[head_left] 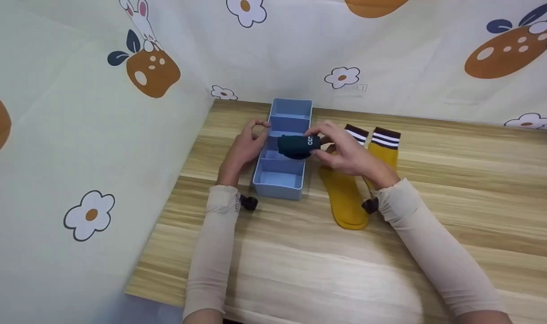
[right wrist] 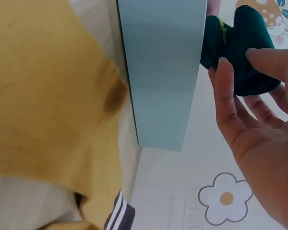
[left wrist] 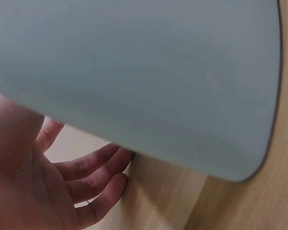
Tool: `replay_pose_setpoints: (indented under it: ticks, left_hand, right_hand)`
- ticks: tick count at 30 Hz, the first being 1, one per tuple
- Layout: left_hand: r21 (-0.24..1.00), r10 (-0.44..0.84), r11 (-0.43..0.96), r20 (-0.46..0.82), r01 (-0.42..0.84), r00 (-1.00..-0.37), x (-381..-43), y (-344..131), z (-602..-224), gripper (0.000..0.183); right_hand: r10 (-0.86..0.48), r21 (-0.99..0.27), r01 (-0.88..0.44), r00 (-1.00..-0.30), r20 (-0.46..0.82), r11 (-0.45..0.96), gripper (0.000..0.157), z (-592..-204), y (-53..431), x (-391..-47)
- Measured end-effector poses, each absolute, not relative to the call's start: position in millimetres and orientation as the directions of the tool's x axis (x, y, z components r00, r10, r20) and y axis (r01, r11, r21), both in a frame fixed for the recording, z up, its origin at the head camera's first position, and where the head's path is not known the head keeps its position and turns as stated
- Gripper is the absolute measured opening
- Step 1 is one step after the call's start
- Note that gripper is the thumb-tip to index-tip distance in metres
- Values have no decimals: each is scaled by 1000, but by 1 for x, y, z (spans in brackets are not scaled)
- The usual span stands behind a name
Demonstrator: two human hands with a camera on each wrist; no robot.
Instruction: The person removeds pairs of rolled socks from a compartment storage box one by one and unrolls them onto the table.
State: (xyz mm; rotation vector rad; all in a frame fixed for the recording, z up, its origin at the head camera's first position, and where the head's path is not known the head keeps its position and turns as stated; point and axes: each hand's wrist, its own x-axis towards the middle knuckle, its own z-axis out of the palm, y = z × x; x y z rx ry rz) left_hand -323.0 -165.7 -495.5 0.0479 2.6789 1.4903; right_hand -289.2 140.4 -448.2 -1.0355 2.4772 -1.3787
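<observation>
My right hand [head_left: 345, 150] pinches a rolled dark green sock [head_left: 296, 144] with white letters at one end, holding it above the middle of a blue divided box [head_left: 280, 191]. In the right wrist view, thumb and fingers grip the green sock [right wrist: 245, 52] beside the box's outer wall [right wrist: 163, 76]. At the box's left side is my left hand [head_left: 244, 148], thumb and index fingertips at the rim and a gap between them. The left wrist view shows its fingers [left wrist: 96, 179] loosely bent, partly hidden by the box wall [left wrist: 149, 76].
A pair of yellow socks [head_left: 345, 202] with dark and white striped cuffs lies flat right of the box, partly under my right hand and wrist. The wood-grain table [head_left: 300, 261] meets patterned cloth walls [head_left: 413, 58] at the back and left.
</observation>
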Motion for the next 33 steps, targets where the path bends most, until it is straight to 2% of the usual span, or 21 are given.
replay_pose_setpoints:
  ticks: [6, 11, 22, 28, 33]
  left_hand:
    - [847, 68, 531, -59, -13, -996, -324, -166, -496, 28]
    - [842, 67, 539, -73, -25, -995, -324, -165, -495, 30]
    - [838, 49, 544, -77, -38, -996, -323, -164, -495, 30]
    - [827, 86, 562, -76, -15, -993, -321, -166, -493, 32]
    - [826, 125, 564, -81, 3, -989, -319, -164, -491, 30]
  right_hand:
    - [-598, -813, -504, -760, 256, 291, 37, -455, 150, -287]
    - [-601, -855, -461, -761, 244, 237, 38, -458, 162, -284]
    - [-532, -871, -402, -821, 205, 284, 42, -463, 193, -270]
    - [-505, -890, -361, -843, 184, 278, 48, -468, 214, -263]
    - [-482, -902, -334, -859, 172, 273, 46, -474, 233, -257]
